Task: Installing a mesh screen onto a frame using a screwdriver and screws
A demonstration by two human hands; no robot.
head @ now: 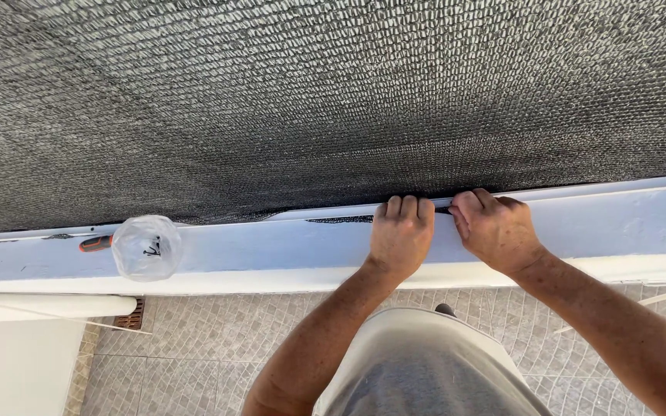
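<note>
**One clear plastic bag on the white ledge**

We see a single package: a small clear plastic bag (146,247), rounded and puffed, resting on the white ledge (287,246) at the left of the view. It is see-through with pale glints, and a few small dark pieces sit inside, too small to tell apart. We find no labels, signs or screens anywhere.

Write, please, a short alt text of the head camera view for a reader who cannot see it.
Both hands, left hand and right hand, press the lower edge of a dark mesh screen at a white ledge. A clear plastic bag lies further left.
</note>
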